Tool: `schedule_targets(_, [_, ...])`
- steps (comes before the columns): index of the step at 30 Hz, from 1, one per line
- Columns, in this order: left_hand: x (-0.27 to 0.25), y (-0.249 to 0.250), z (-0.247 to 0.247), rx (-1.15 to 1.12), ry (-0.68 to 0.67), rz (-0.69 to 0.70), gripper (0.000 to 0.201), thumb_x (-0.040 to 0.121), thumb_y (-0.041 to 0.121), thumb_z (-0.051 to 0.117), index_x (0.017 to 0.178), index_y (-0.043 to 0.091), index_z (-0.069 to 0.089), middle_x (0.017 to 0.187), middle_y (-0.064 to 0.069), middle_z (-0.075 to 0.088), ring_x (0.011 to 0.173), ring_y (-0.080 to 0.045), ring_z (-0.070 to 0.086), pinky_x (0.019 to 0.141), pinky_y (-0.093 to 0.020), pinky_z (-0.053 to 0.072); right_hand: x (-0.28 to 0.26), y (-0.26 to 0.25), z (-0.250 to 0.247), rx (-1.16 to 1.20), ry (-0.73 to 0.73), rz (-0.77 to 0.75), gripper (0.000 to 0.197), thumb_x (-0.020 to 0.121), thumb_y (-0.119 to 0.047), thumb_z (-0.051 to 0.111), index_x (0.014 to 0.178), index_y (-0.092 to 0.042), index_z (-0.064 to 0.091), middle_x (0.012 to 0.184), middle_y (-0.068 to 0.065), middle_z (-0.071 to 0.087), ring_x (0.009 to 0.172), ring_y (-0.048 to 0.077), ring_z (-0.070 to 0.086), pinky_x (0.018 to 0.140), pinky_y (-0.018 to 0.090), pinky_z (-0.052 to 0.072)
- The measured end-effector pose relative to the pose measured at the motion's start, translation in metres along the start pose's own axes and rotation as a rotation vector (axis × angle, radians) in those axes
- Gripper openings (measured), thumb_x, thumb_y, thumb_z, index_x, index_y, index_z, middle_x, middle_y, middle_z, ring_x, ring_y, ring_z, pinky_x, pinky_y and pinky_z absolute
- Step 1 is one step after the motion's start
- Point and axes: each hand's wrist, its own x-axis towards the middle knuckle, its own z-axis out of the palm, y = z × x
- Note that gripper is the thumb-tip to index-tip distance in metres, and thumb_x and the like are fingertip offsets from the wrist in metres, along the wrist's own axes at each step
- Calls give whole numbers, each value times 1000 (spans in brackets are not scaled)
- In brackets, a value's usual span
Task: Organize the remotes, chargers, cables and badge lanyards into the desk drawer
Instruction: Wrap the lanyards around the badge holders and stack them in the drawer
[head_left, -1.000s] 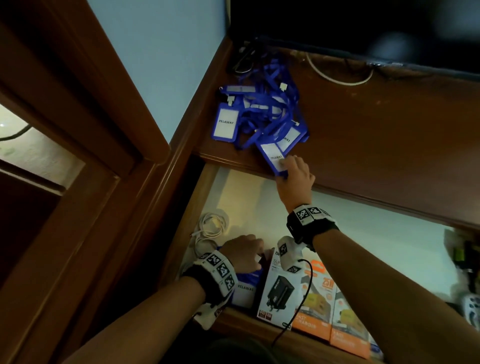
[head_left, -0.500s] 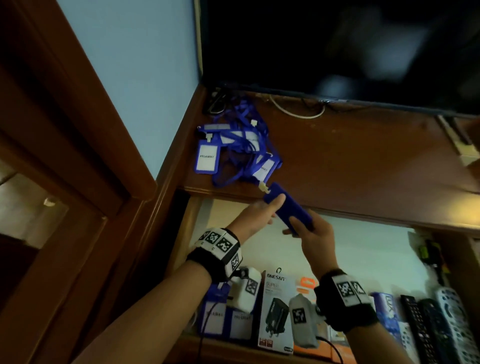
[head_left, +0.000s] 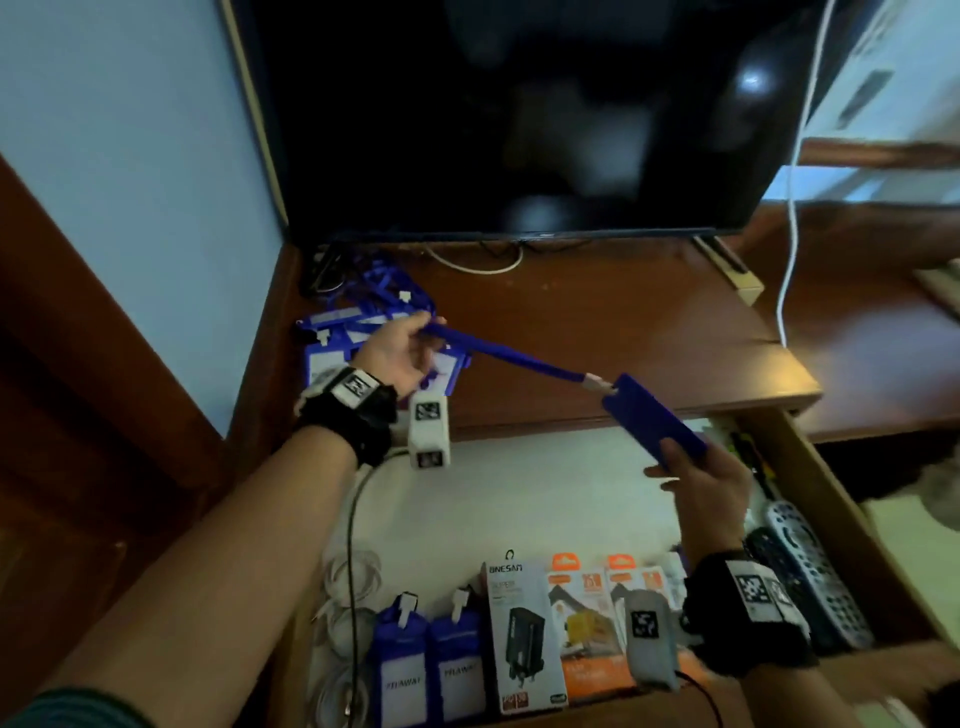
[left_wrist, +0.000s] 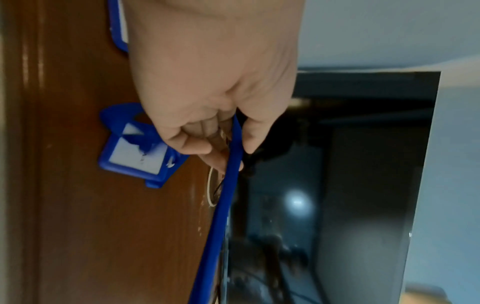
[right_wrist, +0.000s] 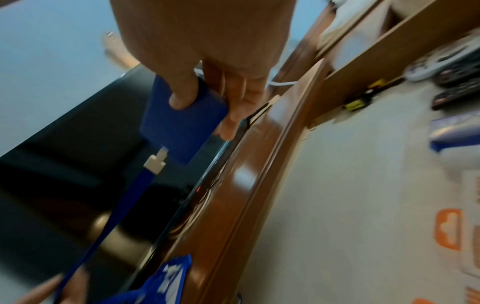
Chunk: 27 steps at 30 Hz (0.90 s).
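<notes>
The light, stiff blue badge holder (head_left: 652, 420) sits pinched in the right hand (head_left: 704, 480), while the left hand (head_left: 397, 353) pinches its limp, tangle-prone lanyard strap (head_left: 511, 358), best gathered there.

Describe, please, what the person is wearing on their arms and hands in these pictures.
Both hands are bare. The left wrist carries a black band with black-and-white square markers and a white camera block, itself marked, with a thin dark cable trailing down. The right wrist has a like band and a grey, marked block. A dark green sleeve shows at the left arm.
</notes>
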Motion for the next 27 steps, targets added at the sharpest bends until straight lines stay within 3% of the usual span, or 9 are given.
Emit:
schedule_targets(4, [7,21,-11,-15,40,64,11,98,20,51,93,13,58,62,4,69,44,-2,55,39,-14,35,-2,7,-26,5,234,56,16,91,-9,59,106,-11,65,80,13,68,49,14,63,45,24,48])
schedule_targets(7, [6,18,-14,57,47,58,14,97,23,52,105,13,59,77,1,69,61,-6,61,49,-17,35,-13,9,-33,26,275,101,18,93,-11,57,108,-6,66,83,15,69,49,18,63,46,26,49])
schedule_targets(10, [-5,2,-8,319,124,50,7,93,24,59,88,18,58,72,2,56,65,-12,49,54,-22,31,-32,6,-31,64,244,113,11,93,-10,57,98,-12,67,80,15,69,54,25,64,47,27,51])
schedule_targets(12, [-16,-19,0,588,161,147,10,91,21,61,83,17,57,66,1,59,67,-19,49,54,-23,37,-49,2,-28,124,240,120,12,93,-10,57,92,-18,66,80,14,69,59,30,64,51,31,52])
schedule_targets(14, [-32,-46,6,857,111,276,14,88,23,65,98,12,66,91,-4,65,89,-22,57,76,-29,49,-63,0,-25,169,224,120,11,93,-11,58,99,-11,67,81,14,69,61,29,64,54,33,51])
schedule_targets(16, [-61,-75,13,969,-48,254,25,90,28,64,110,14,69,107,-1,66,101,-17,59,87,-29,45,-75,0,-24,152,185,122,14,94,-11,58,104,-8,67,81,15,68,64,26,64,55,33,51])
schedule_targets(19, [-108,-109,29,857,-359,34,34,96,39,52,105,12,70,103,-4,71,92,-15,66,78,-26,47,-88,-4,-22,109,127,91,15,93,-7,58,104,-8,68,79,13,68,65,21,65,54,25,52])
schedule_targets(21, [-124,-127,39,714,-451,-81,39,95,46,50,107,13,67,104,-3,72,93,-17,69,82,-29,48,-96,-4,-23,61,63,41,15,90,-3,60,100,-10,70,78,11,69,65,16,65,57,22,52])
schedule_targets(27, [-142,-164,56,491,-287,-182,27,94,39,56,107,17,63,102,-4,72,85,-18,71,71,-25,47,-102,10,-32,-152,-194,-119,28,79,12,64,97,-8,74,92,6,71,83,16,65,75,28,52])
